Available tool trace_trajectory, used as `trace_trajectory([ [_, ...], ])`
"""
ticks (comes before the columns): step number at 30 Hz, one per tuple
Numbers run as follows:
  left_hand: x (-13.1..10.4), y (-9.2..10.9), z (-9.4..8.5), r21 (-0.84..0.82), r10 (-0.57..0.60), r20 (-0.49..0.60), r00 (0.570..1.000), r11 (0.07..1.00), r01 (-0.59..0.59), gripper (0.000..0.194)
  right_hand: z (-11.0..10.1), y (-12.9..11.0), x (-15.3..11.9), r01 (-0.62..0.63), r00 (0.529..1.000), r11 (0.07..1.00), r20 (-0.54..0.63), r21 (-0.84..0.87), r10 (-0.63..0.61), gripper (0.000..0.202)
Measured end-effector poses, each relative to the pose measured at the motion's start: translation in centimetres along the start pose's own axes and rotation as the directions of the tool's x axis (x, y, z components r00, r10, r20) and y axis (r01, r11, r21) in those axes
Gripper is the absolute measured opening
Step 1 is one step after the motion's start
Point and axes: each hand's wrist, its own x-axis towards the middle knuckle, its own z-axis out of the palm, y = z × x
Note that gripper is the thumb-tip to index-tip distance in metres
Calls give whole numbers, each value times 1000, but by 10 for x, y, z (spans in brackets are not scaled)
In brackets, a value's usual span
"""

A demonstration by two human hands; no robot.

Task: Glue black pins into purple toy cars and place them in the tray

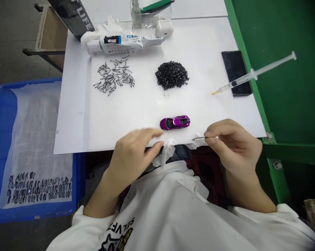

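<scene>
My right hand (234, 146) has thumb and forefinger pinched on a thin piece (197, 139), which juts left from the fingertips, its long axis running sideways toward my left hand (132, 151); its right end is hidden in my grip. The left hand looks empty, thumb and fingers apart, though blurred. Just beyond, a purple toy car (174, 122) lies on the table (115, 115), between my hands but nearer the left. Farther off, the pile of black bits (172, 75) is too fine to tell single shapes.
</scene>
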Motion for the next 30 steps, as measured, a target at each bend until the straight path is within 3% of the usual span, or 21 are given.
trace_trajectory([
  [1,10,-2,3,58,64,-40,997,996,-61,21,2,1,4,7,1000,1000,5,20,-7,21],
  [3,28,-7,13,105,143,-21,990,985,-140,30,4,3,9,8,1000,999,27,48,-9,22],
  [7,43,-14,23,74,106,38,994,991,-108,30,6,4,16,-6,998,998,60,68,2,21],
  [14,42,-16,25,35,152,14,988,988,-153,31,8,9,22,-54,995,995,91,90,46,17],
  [18,41,-15,23,-32,35,-10,999,999,-35,30,9,12,25,-82,994,994,81,65,77,14],
  [22,39,-15,18,-93,-26,43,999,995,30,31,10,14,27,-141,987,988,87,57,136,10],
  [30,37,-17,15,-35,85,110,990,996,-82,28,16,18,30,-142,984,984,124,105,129,17],
])
